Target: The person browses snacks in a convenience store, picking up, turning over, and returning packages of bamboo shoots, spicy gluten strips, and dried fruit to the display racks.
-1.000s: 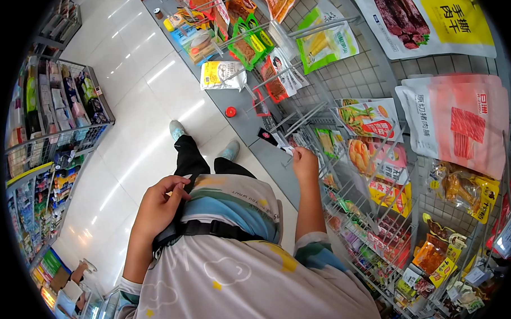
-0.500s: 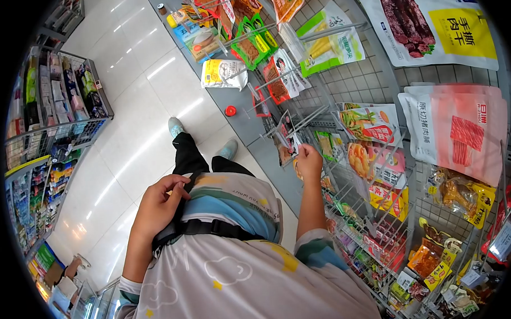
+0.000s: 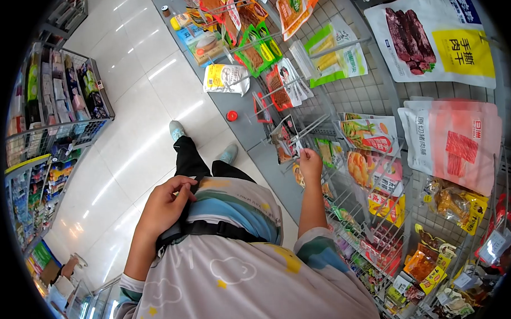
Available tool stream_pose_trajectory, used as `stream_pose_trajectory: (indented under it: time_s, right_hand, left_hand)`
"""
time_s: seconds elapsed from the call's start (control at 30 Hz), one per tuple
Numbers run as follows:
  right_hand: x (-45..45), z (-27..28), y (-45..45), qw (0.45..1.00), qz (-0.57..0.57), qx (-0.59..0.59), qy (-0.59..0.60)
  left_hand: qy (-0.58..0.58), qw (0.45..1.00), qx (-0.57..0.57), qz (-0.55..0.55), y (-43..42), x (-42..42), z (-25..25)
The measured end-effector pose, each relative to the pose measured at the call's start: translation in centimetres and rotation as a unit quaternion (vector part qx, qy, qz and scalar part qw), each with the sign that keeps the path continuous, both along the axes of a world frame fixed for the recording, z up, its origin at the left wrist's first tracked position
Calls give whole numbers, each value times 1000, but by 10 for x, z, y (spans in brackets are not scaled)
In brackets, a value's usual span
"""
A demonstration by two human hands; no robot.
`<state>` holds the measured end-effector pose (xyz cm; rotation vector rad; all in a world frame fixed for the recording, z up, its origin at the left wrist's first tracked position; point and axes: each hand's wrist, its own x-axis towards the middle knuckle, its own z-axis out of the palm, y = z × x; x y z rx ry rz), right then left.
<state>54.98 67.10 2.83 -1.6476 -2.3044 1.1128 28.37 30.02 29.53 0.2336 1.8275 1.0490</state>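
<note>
At the lower shelf rack, my right hand (image 3: 311,164) pinches the near edge of a dark snack packet (image 3: 284,140) between thumb and fingertips. The packet hangs by a wire hook (image 3: 308,128), its printed front partly facing me. My left hand (image 3: 166,206) is at my waist, fingers curled and thumb pressed to them, closed at the black strap (image 3: 178,227); the fingers partly cover the strap there.
Wire hooks along the grid rack carry a green-edged packet (image 3: 336,52), a large jerky bag (image 3: 431,38) and a pink pork bag (image 3: 454,141). A red lid (image 3: 231,116) sits on the grey base ledge. Stocked shelves (image 3: 56,104) stand across the tiled aisle (image 3: 135,107).
The dark packet has turned so more of its front shows, my right hand still at its edge. The camera view has shifted slightly. My left hand stays at the strap.
</note>
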Motion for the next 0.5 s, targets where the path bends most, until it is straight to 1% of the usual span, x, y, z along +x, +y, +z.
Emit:
stream_pose_trajectory:
  time_s: [0.07,0.2,0.27,0.3,0.37,0.43,0.47,0.5]
  right_hand:
    - [3,2,2,999,-5,-18,-41]
    - [1,3,-4,1000,-7,16,-9]
    - [-7,25,-18,995,-1,93,26]
    - [-10,40,-26,995,-3,97,29]
    - [-25,89,-47,981,28,177,-77]
    - [-26,116,-68,986,21,110,-127]
    - [-30,135,-78,982,53,38,-180]
    - [-37,152,-89,969,91,-34,-227]
  left_hand:
    - [-7,1000,5,10,-1,-3,0]
    - [-3,1000,11,5,-4,-14,2]
    - [-4,1000,25,7,-5,-24,3]
    - [-5,1000,21,-6,-5,-31,4]
    - [0,1000,21,-16,-6,-47,3]
    - [13,997,67,-22,-12,-63,-3]
    - [-5,997,82,-6,-12,-70,-2]
    - [1,996,89,-9,-13,-79,0]
